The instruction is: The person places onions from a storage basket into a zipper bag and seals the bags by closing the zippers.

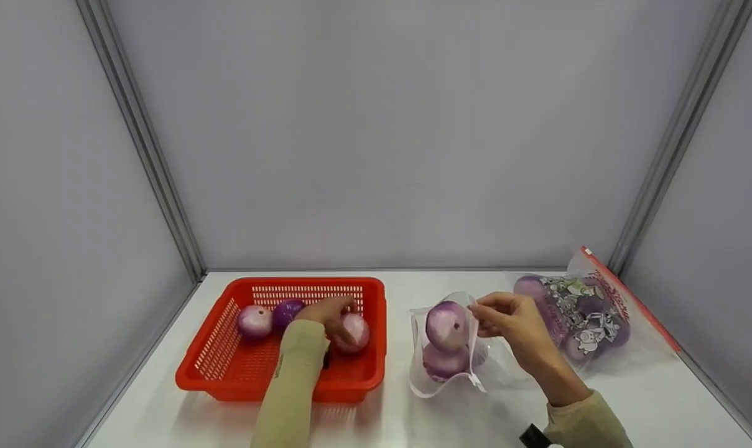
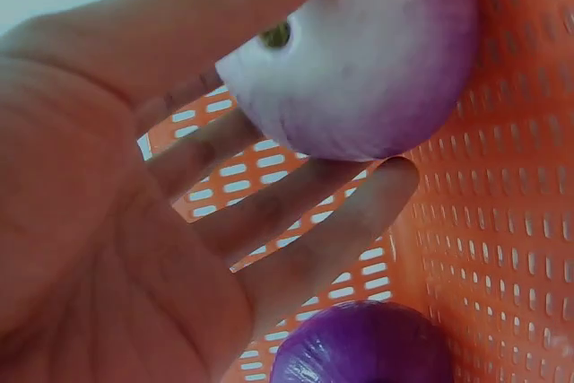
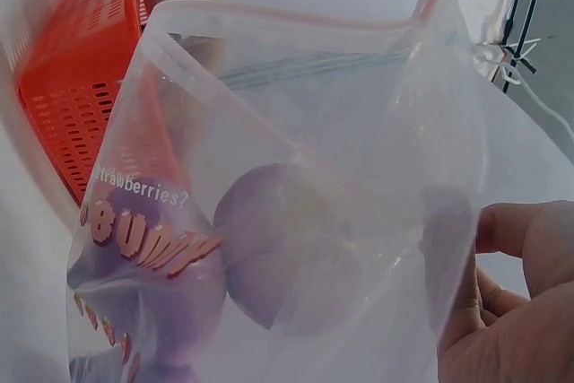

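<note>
In the orange-red basket [image 1: 192, 378], my left hand [image 1: 329, 314] is at a purple-and-white onion [image 1: 352, 333] on the right side. The left wrist view shows the thumb across that onion [image 2: 386, 60] and the other fingers extended below it, with a gap at the palm. My right hand [image 1: 515, 323] pinches the edge of a clear zip bag [image 1: 420, 379], whose mouth gapes. Inside the bag an onion [image 1: 448, 325] lies on top of others. Printed lettering shows on the bag [image 3: 377, 150] in the right wrist view, where the onions look hazy through the plastic.
Two more onions, one pale [image 1: 255, 322] and one deep purple [image 1: 287, 313], lie in the basket's left and middle. A second zip bag [image 1: 646, 348] with a red closure and several onions lies on the white table [image 1: 463, 423] at the right. Grey panels [image 1: 376, 137] stand around the table.
</note>
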A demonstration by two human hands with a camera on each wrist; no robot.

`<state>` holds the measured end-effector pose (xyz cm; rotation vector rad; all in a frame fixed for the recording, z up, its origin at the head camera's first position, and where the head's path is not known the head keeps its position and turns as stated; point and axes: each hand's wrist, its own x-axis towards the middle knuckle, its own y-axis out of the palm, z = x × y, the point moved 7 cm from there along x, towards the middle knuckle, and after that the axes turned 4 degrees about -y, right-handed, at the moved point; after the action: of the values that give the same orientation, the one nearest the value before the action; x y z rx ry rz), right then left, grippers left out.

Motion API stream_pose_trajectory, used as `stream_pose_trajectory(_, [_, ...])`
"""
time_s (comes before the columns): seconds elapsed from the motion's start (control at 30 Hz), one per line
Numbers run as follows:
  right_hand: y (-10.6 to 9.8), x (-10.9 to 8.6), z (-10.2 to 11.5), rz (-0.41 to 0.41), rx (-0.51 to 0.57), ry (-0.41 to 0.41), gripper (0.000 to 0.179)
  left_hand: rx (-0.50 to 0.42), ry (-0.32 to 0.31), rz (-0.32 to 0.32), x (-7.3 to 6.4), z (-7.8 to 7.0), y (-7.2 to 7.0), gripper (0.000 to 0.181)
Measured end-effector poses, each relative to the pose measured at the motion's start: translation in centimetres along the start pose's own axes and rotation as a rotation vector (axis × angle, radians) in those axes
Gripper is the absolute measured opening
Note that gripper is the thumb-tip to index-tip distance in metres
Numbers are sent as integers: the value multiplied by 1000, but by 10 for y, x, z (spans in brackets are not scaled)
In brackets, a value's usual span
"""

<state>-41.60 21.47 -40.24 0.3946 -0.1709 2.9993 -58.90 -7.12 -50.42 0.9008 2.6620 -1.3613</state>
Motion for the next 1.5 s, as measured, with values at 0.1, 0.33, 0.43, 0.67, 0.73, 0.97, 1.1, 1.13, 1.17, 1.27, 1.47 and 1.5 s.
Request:
stream_pose_trajectory(0.1, [0,1,0,1,2,-5,13,18,-9,9,-1,0,0,55])
stream_pose_trajectory(0.33, [1,1,-1,-2,8,2,11,54,-14,17,-2,-1,2,58])
stream_pose_trajectory(0.43, [1,1,-2,-2,10,4,10,79,-14,11,-2,-1,1,60])
stream_pose_trajectory(0.67, [1,1,-2,-8,3,8,10,62,-20,13,-4,0,0,57])
stream_pose_trajectory(0.73, [0,0,-2,-12,0,10,10,27,-35,16,-5,1,-1,57])
stream_pose_trajectory(0.97, [1,0,-3,-9,7,12,11,-75,-32,15,-12,-3,-4,63])
stream_pose_trajectory(1.1, [1,-1,-4,-7,19,11,8,-56,33,-5,-16,-12,-10,59])
stream_pose_trajectory(1.13, [1,-1,-4,-7,21,11,8,-53,46,-14,-17,-14,-13,59])
stream_pose_trajectory(1.17, [1,-1,-4,-8,23,11,7,-49,64,-21,-18,-16,-15,58])
stream_pose_trajectory(1.27, [1,-1,-5,-8,26,14,6,-41,104,-52,-22,-21,-21,62])
stream_pose_trajectory(1.47, [1,-1,-5,-9,24,16,5,-50,175,-107,-35,-31,-33,60])
stream_pose_trajectory(1.5, [1,-1,-5,-8,24,15,6,-53,188,-113,-37,-33,-34,60])
